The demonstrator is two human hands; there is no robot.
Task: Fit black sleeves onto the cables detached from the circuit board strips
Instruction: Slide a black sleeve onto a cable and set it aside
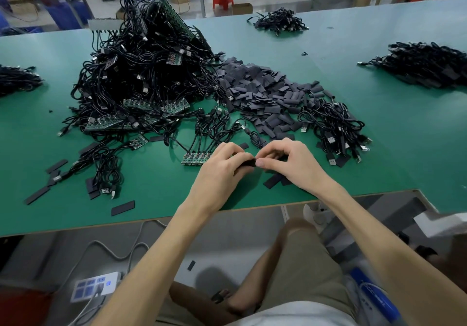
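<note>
**Desk:** Where are you with it?

**Operator:** I've got one black sleeve [246,164] held just above the near part of the table [151,199], between both hands. My left hand [222,165] has a closed grip on it, fingers curled and pinching. My right hand [290,163] is pinched shut too, thumb tip at the sleeve's end. I take it to be feeding in a cable [255,138] that loops away behind the fingers. The cable's end is hidden, so I can't tell how far in it sits.

**Desk:** How much is left?

**Operator:** Most of it, I'd judge. The heap of cables [141,72] at back left is tall, with green strips showing among them. A short circuit board strip [195,159] with its leads on lies just beside my left hand. The pile of loose sleeves [265,90] is broad. The pile at far right [429,65] looks like finished ones, though it's too blurred to swear to.

**Desk:** Room to move?

**Operator:** It's tight ahead. The bundled cables [333,125] sit near my right hand, and a spare sleeve [274,180] lies under it. Toward me there's bare green, then the table's front edge close behind my wrists. A stray sleeve [123,208] lies near that edge, so I'd keep the work over the table, not past it.
</note>
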